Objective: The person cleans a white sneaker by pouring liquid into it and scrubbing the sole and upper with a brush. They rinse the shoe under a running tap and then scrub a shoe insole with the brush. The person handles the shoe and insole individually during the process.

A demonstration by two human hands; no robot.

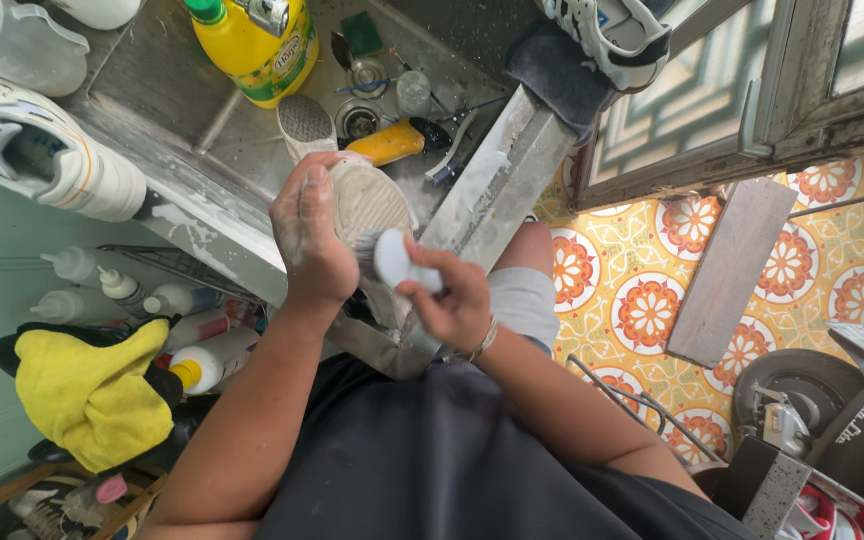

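The left hand [307, 235] is wrapped around a pale shoe [367, 205], holding it sole-up over the near edge of the steel sink [167, 85], while the right hand [452, 300] is closed on the white handle of a small brush [384, 258] whose dark bristles press against the sole. The two hands sit close together, with only the brush between them. Just beyond the shoe, inside the sink, lie a second upturned sole [305, 125], a yellow-handled brush [397, 140] and a large yellow bottle [257, 45], so the basin is crowded and leaves little free room. A white sneaker [47, 150] rests on the sink's left rim and another shoe [612, 30] sits at the far right corner, partly cut off by the top of the frame. Below the left rim, squeeze bottles [142, 295] and a yellow cloth [92, 390] fill a rack. To the right the patterned tile floor [652, 310] lies open, crossed by a grey plank [732, 270]. The shoe's upper is hidden behind the left hand.
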